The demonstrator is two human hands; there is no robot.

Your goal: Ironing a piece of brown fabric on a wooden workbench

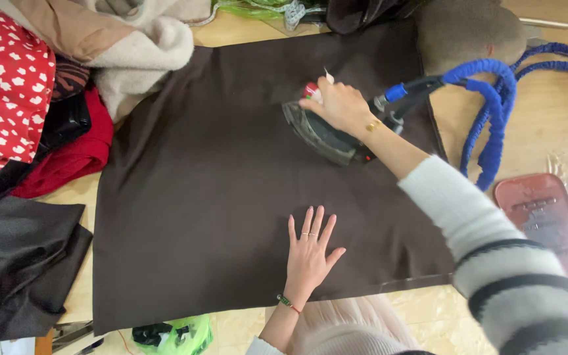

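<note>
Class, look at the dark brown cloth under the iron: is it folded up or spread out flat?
Spread out flat. The dark brown cloth lies open across the table, the left hand pressing it, the right hand gripping the iron.

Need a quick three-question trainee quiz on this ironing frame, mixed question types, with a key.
1. True or false: the right hand grips the iron on the dark brown cloth.
2. How does the left hand lie? A) flat on the cloth, fingers spread B) lifting a cloth edge C) holding scissors
3. Fill in: the hose running from the iron's rear is wrapped in ____ (colour).

Key: 1 true; 2 A; 3 blue.
</note>
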